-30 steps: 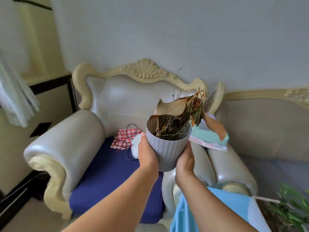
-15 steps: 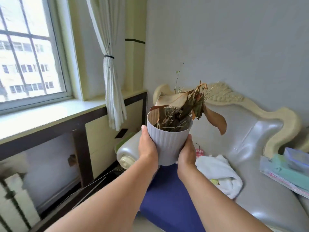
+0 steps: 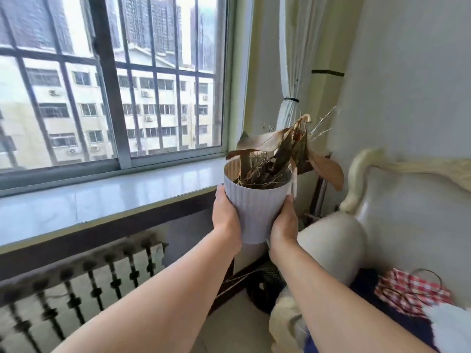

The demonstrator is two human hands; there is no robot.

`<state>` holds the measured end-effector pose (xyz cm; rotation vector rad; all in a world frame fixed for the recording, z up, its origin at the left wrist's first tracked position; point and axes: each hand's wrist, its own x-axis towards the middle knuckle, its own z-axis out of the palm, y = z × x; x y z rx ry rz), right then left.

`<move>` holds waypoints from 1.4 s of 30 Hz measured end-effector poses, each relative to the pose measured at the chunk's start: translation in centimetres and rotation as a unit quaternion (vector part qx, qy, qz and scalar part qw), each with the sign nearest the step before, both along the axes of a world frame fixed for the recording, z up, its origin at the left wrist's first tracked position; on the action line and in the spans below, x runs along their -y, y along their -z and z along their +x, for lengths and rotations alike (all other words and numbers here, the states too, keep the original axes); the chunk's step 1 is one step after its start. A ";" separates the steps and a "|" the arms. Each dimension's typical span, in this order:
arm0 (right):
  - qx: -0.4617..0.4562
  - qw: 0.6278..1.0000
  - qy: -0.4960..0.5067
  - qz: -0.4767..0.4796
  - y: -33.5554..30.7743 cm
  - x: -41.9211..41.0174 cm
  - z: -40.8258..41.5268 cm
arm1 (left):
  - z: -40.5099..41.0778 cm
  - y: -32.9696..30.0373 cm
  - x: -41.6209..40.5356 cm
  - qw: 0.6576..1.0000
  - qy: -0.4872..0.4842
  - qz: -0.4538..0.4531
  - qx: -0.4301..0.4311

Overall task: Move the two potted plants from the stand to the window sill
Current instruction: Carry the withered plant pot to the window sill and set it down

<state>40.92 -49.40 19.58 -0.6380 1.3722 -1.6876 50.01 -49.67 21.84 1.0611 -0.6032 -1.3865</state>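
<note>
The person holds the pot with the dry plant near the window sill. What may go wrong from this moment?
1. The dry leaves hang out past the rim on the right; they may brush the tied curtain or break off as the pot moves.
2. The ribbed white pot is held in the air by the left hand and right hand only at its sides, so it might slip.
3. The window sill looks glossy; a pot set near its front edge might slide off.
</note>
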 end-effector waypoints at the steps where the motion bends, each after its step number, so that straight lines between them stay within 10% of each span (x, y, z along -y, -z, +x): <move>1: -0.004 1.000 -0.001 0.012 -0.2 1.2 1.1 | 1.0 -0.1 1.0 1.000 -0.016 0.003 -0.003; 42: 0.031 0.954 -0.297 -0.011 4.6 37.1 32.6 | 32.2 5.2 33.2 0.959 -0.281 0.024 -0.041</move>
